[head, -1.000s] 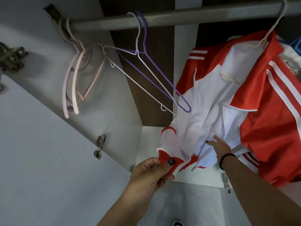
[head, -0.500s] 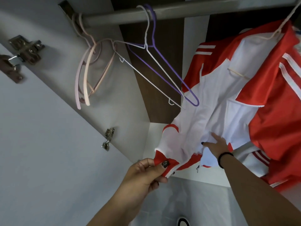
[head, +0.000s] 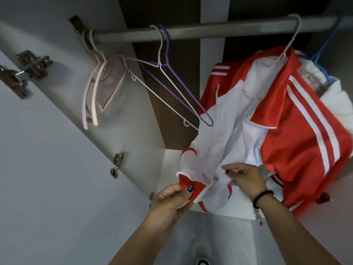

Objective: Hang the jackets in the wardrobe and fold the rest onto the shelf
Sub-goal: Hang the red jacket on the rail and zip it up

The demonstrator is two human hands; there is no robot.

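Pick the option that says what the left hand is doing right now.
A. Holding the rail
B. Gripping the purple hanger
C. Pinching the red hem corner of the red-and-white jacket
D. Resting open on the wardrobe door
C: the left hand pinches the red hem corner of the jacket, thumb on top, below the purple hanger.

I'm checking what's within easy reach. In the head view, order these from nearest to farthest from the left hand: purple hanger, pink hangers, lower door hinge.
1. Lower door hinge, just up-left of the left hand.
2. Purple hanger, above, mid-rail.
3. Pink hangers, far left end of the rail.
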